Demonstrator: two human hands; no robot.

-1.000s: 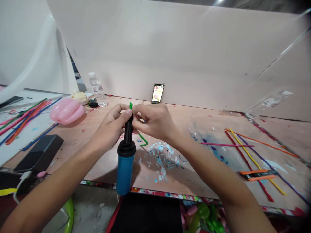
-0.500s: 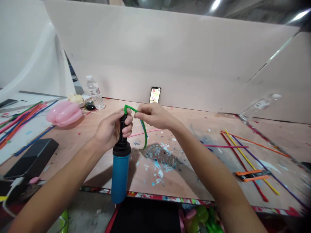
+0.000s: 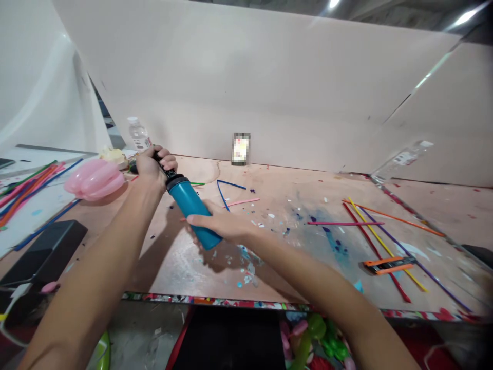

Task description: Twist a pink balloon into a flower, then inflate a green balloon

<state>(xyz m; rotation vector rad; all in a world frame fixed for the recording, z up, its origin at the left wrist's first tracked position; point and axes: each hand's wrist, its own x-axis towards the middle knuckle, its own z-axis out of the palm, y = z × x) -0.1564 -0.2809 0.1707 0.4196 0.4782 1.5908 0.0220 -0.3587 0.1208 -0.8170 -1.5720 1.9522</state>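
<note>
A blue balloon pump (image 3: 188, 200) is held tilted above the table, its black end up and to the left. My left hand (image 3: 156, 163) is closed around that black end. My right hand (image 3: 221, 223) wraps the lower part of the blue barrel. A short piece of a green balloon (image 3: 197, 183) shows just behind the pump; whether it is attached to the nozzle is hidden by my left hand. Beyond my right hand lie a bent blue uninflated balloon (image 3: 231, 184) and a thin pink one (image 3: 248, 201).
An inflated pink balloon shape (image 3: 94, 180), a water bottle (image 3: 137, 134) and a black box (image 3: 46, 252) are on the left. A phone (image 3: 241, 149) leans on the back panel. On the right lie several uninflated balloons, an orange-black cutter (image 3: 389, 265) and another bottle (image 3: 404, 158).
The pump has swung from upright to tilted, black end moving left. My right hand has let go of the green balloon and gripped the barrel.
</note>
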